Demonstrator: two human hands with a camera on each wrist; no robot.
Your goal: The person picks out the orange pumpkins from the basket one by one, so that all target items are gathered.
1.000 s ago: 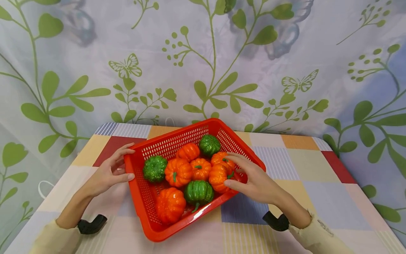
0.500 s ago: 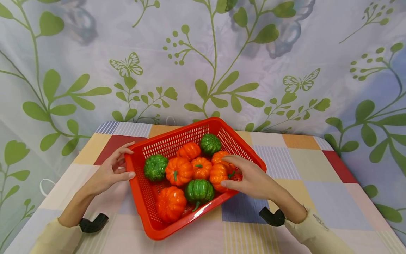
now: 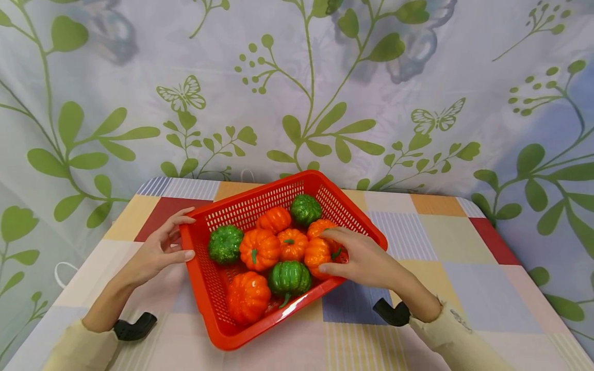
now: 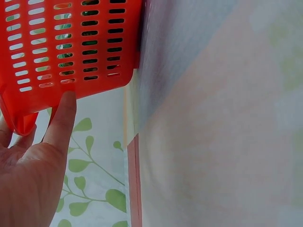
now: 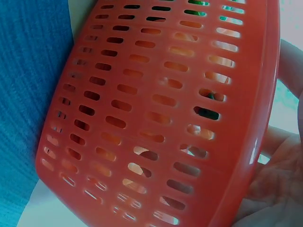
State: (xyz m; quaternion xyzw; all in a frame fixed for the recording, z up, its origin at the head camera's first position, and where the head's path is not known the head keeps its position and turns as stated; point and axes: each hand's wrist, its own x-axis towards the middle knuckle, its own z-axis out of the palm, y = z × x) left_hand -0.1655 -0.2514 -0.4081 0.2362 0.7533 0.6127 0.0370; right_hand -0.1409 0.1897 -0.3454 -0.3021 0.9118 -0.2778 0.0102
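Note:
A red plastic basket point(image 3: 341, 198) with slotted walls sits askew on the table, holding several small glossy toy pumpkins, some orange, some green. My left hand point(image 3: 160, 250) grips the basket's left rim, thumb and fingertips on its edge; the left wrist view shows one finger against the outer wall. Over the basket's right end, my right hand point(image 3: 364, 257) has its thumb and fingers around an orange pumpkin point(image 3: 315, 255) with a green stem. Beside that lie a green pumpkin point(image 3: 290, 278) and another orange pumpkin point(image 3: 319, 226), partly hidden by the fingers. In the right wrist view, the basket wall hides most of the hand.
A checked patchwork cloth point(image 3: 457, 288) covers the table. Behind it hangs a pale curtain point(image 3: 260, 103) printed with green leaves and butterflies. A black strap point(image 3: 134, 327) sits at the left wrist, with another black strap point(image 3: 392, 312) at the right.
My right hand has shifted a little left, its fingers closing in on the orange pumpkin, which has tilted slightly. The left hand and the basket stay in place.

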